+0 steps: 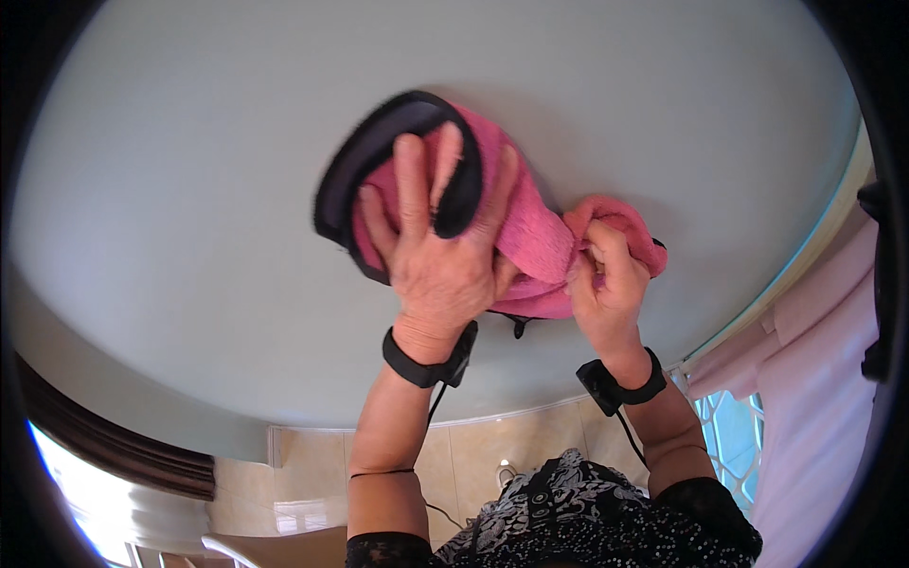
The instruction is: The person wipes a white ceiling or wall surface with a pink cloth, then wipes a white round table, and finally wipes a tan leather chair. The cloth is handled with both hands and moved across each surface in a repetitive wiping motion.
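Observation:
A pink terry cloth [536, 227] with black edging lies bunched against a pale grey surface [213, 213]. My left hand [447, 263] presses on its wider part with the fingers spread; a black-bordered fold curls up over some of them. Lower right, my right hand [607, 284] pinches a gathered part of the cloth between thumb and fingers, with a loose pink end beyond the knuckles. A small black loop [520, 326] sticks out from the cloth's lower edge, between the wrists. Both wrists wear black straps with small black boxes and cables.
Tan floor tiles [398, 461] show below the surface's lower edge. Pink curtains [809, 369] hang at the right beside a lattice-patterned panel [731, 433]. A dark brown moulding [113, 437] runs at the lower left, with a pale chair-like piece [284, 547] near the bottom.

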`<state>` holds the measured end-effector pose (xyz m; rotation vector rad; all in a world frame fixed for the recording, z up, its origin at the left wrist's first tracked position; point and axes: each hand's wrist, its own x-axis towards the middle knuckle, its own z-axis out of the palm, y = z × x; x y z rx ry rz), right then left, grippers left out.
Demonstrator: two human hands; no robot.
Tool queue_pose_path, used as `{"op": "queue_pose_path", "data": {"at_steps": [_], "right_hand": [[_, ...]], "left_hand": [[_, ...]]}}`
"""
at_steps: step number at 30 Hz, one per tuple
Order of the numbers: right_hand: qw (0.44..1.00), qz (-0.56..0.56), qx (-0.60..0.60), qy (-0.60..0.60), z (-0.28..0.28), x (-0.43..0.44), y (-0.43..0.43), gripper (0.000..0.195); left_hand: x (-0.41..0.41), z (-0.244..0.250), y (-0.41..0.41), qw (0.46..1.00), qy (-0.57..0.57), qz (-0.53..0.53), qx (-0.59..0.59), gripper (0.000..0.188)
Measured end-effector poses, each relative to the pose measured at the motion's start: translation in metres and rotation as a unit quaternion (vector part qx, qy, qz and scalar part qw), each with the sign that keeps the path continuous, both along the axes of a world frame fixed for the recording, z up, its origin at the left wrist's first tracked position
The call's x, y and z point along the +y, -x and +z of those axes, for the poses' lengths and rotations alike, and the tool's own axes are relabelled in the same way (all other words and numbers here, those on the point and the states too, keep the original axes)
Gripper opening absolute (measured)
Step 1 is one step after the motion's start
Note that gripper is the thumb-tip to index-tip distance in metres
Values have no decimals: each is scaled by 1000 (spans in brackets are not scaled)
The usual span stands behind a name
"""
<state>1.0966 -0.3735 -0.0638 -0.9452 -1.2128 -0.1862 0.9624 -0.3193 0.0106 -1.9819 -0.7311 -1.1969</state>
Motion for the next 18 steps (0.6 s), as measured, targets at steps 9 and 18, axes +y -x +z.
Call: {"op": "queue_pose_path", "data": {"at_steps": [9, 18], "right_hand": [[989, 135, -58, 25, -22, 13, 32, 32], [973, 185, -131, 37, -74, 24, 73, 30]], "left_hand": [[28, -8, 40, 995, -37, 37, -86, 84], [36, -112, 112, 979, 97, 75, -165, 96]]}}
